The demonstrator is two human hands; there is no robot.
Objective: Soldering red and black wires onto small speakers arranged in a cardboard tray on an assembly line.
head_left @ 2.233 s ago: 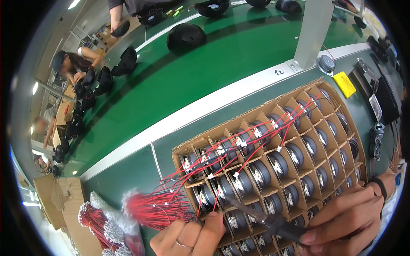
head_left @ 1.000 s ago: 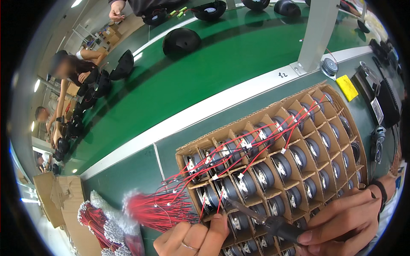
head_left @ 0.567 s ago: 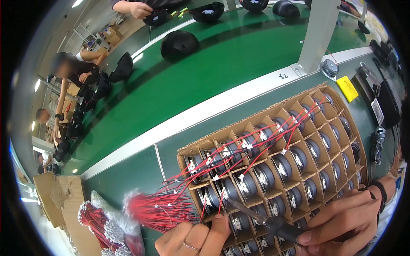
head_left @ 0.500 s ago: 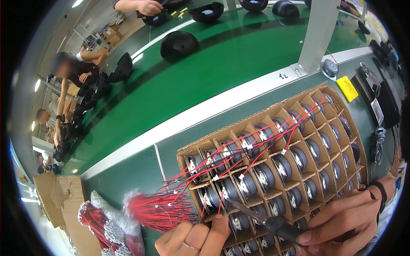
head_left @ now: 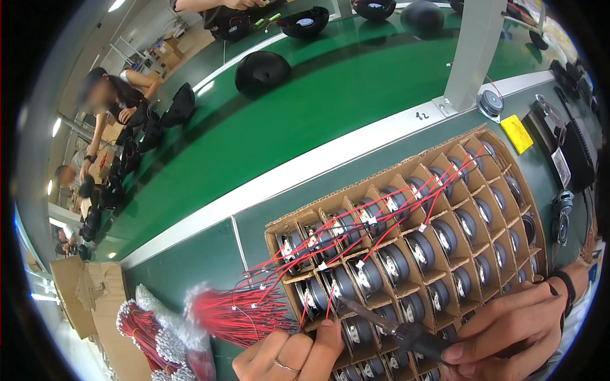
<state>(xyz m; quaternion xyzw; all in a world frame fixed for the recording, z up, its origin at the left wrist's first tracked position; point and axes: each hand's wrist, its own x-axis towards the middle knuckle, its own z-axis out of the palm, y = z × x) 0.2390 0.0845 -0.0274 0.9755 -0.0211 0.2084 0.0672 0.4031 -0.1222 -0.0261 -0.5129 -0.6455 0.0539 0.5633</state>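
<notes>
My right hand (head_left: 511, 327) grips a soldering iron (head_left: 416, 338) by its dark handle. The iron's tip reaches a round speaker (head_left: 340, 282) standing on edge in a cardboard compartment. My left hand (head_left: 289, 355) pinches a thin red wire (head_left: 328, 310) between thumb and fingertip, just below that speaker's terminal. Around both hands lies a divided cardboard box (head_left: 381, 174) full of speakers. Red and black wires with small white connectors (head_left: 368, 221) trail across its far rows. Left of the box spreads a bundle of red wires (head_left: 241, 311).
A green conveyor belt (head_left: 330, 120) carries black shells (head_left: 262, 73). Bagged wire bundles (head_left: 155, 333) lie near a cardboard box (head_left: 105, 305) at the left. A metal post (head_left: 473, 57), a loose speaker (head_left: 490, 103) and a yellow sponge (head_left: 516, 133) are far right. Co-workers sit beyond the belt.
Black shells on the belt have shifted slightly left. The co-worker's hand at the top has moved up and right. My hands and the iron stay almost in place.
</notes>
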